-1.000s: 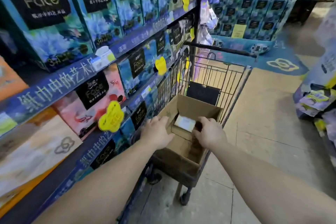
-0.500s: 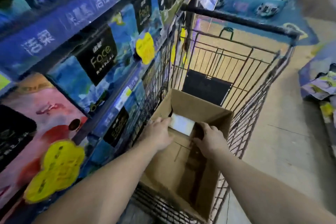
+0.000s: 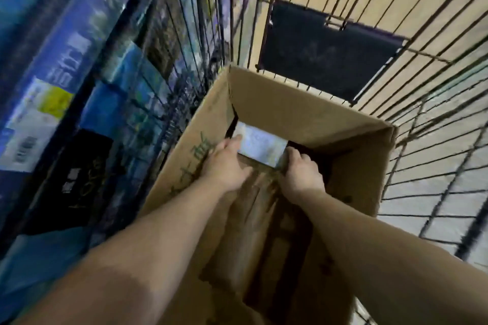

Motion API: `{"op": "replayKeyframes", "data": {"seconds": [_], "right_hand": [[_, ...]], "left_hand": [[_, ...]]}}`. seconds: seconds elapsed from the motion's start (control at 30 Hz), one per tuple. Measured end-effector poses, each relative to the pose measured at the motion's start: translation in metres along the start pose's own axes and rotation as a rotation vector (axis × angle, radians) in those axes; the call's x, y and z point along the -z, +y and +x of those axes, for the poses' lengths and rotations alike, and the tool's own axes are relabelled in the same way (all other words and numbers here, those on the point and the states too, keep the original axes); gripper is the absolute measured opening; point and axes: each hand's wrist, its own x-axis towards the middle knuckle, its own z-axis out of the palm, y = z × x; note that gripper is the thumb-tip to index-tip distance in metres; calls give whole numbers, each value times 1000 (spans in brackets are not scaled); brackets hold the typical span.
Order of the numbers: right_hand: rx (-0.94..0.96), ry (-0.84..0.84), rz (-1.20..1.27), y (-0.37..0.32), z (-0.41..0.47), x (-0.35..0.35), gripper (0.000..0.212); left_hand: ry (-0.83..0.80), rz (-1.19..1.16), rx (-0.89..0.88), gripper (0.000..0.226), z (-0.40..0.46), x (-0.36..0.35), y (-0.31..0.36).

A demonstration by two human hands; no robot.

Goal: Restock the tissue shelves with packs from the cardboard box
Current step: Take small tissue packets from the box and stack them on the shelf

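Down inside the cardboard box (image 3: 303,103), which stands in the wire shopping cart (image 3: 435,140), a pale tissue pack (image 3: 260,148) lies at the far end, just right of frame centre. Its long axis runs from upper left to lower right, straight across the gap between the two hands. The left hand (image 3: 224,166) meets the pack's left short end, fingers stretched forward along that edge. The right hand (image 3: 303,174) sits at the lower-right corner with fingers curled over it; whether they truly pinch it I cannot tell. Both hands look equally near, one at each end, so the lift likely calls for squeezing inward along that axis and drawing straight up. Blurred blue tissue shelves (image 3: 79,60) fill the left of the frame.
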Motion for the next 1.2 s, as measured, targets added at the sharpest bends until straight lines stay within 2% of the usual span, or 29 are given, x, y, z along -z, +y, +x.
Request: {"op": "replayKeyframes", "data": {"seconds": [0.13, 0.23, 0.3, 0.47, 0.63, 0.8, 0.9, 0.97, 1.1, 1.2], "right_hand": [[-143, -16, 236, 7, 40, -26, 70], [-197, -10, 382, 8, 59, -33, 64], [-198, -13, 448, 8, 67, -35, 63], [-228, 6, 596, 7, 65, -43, 61], [-391, -8, 603, 13, 37, -56, 62], [-487, -107, 527, 24, 16, -64, 67], [-477, -162, 556, 26, 0, -60, 52], [-420, -162, 565, 22, -15, -49, 48], [-316, -80, 527, 6, -56, -18, 56], [-239, -38, 516, -8, -94, 6, 63]], "left_hand": [[37, -89, 25, 97, 46, -30, -3], [112, -251, 91, 87, 71, -43, -10], [107, -323, 156, 82, 80, -47, -16], [32, -237, 166, 105, 69, -66, -23], [10, -181, 266, 98, 34, -91, -18], [-56, -319, 413, 84, 7, -100, -26], [-80, -429, 419, 57, -12, -90, -30], [-56, -424, 408, 49, -28, -76, -26], [-7, -465, 347, 49, -67, -39, -7], [45, -482, 249, 63, -101, -11, 8]]}}
